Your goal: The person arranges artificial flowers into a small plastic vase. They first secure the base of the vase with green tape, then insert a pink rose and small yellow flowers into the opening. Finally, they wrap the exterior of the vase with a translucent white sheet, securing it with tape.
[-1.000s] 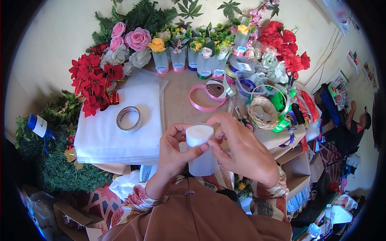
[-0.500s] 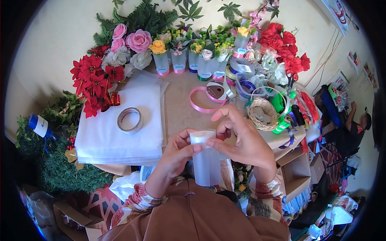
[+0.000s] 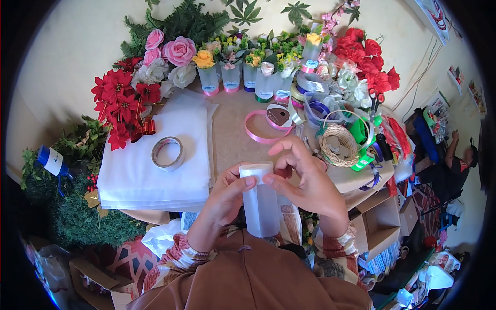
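Observation:
A tube of translucent white plastic sheet (image 3: pixel 262 214) stands upright between my hands at the table's near edge. My left hand (image 3: pixel 225 195) grips its upper left side, thumb pressed on the front and fingers behind. My right hand (image 3: pixel 307 186) pinches the top right rim, its thumb on the front near a whitish strip and its forefinger raised and curled. Beyond the hands lies a pink ribbon loop (image 3: pixel 249 129) beside its dark spool (image 3: pixel 279 114). A wide roll of tape (image 3: pixel 179 156) rests on a stack of translucent sheets (image 3: pixel 139 188) to the left.
Several flower-filled translucent cups (image 3: pixel 231 77) line the table's back. Red poinsettias (image 3: pixel 119 98) stand back left, red flowers (image 3: pixel 364 59) back right. A wicker basket (image 3: pixel 336 150), ribbon rolls and scissors (image 3: pixel 376 98) crowd the right side. An open cardboard box (image 3: pixel 380 222) sits below; another person (image 3: pixel 460 165) is far right.
The tube has shifted slightly left and up and turned a little in my hands. My right hand has moved slightly left with it, still pinching the rim.

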{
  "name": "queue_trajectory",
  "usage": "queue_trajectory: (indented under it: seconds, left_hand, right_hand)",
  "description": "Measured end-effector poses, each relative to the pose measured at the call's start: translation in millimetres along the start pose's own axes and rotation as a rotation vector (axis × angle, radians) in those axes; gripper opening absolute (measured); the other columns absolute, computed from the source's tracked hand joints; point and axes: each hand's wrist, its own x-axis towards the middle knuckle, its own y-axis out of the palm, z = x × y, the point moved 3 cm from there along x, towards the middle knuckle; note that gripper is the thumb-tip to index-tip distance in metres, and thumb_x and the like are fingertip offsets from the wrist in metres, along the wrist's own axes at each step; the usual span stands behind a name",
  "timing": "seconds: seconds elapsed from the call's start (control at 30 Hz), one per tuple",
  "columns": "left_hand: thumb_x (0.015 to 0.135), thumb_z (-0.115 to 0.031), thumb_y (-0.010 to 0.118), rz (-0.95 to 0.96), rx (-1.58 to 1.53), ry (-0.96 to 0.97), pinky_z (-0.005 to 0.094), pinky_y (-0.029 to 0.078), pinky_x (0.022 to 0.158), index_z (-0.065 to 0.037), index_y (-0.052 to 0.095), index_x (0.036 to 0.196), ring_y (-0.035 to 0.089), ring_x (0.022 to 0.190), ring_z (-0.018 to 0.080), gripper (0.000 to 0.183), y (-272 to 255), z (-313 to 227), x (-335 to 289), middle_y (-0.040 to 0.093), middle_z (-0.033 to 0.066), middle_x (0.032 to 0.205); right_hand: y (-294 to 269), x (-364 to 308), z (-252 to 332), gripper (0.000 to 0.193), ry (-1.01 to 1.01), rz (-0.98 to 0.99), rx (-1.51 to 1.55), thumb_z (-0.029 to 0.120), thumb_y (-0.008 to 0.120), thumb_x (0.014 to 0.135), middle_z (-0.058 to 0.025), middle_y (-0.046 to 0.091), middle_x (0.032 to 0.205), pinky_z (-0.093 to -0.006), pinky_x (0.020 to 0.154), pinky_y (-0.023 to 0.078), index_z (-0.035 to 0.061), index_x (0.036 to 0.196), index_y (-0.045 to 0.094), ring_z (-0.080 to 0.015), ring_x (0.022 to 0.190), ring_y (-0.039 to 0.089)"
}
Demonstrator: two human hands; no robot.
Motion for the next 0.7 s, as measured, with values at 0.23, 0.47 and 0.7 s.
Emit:
queue_trajectory:
  seconds: [0.23,0.47,0.7]
  left_hand:
    - [0.081,-0.038,0.060,-0.225,-0.005,0.103,0.0369,0.041,0.091,-0.005,0.041,0.128,0.051,0.106,0.0205,0.060,-6.0,-6.2,1.9,0.051,0.0110,0.122]
    - [0.085,-0.038,0.057,-0.186,-0.173,0.314,0.0419,0.031,0.099,-0.009,0.032,0.133,0.041,0.120,0.0207,0.062,-7.2,-13.9,0.6,0.041,0.0078,0.134]
    - [0.081,-0.033,0.061,-0.151,0.022,0.326,0.0453,0.030,0.100,-0.010,0.033,0.129,0.040,0.120,0.0235,0.060,-4.8,1.9,-5.4,0.041,0.0100,0.131]
  right_hand:
    - [-9.0,-6.5,-14.8,0.018,0.004,-0.358,0.141,0.002,0.054,0.085,0.0014,0.051,0.075,-0.0198,0.063,0.036,0.0031,0.101,0.047,-0.0043,0.069,0.045]
    - [-0.6,-36.1,-37.2,0.015,0.101,-0.330,0.135,0.016,0.062,0.084,0.0009,0.052,0.080,-0.0222,0.065,0.035,0.0031,0.090,0.056,-0.0072,0.070,0.043]
    - [1.1,-26.6,-38.5,0.018,0.031,-0.404,0.143,0.012,0.072,0.073,0.0003,0.052,0.083,-0.0230,0.067,0.033,0.0060,0.084,0.059,-0.0102,0.077,0.044]
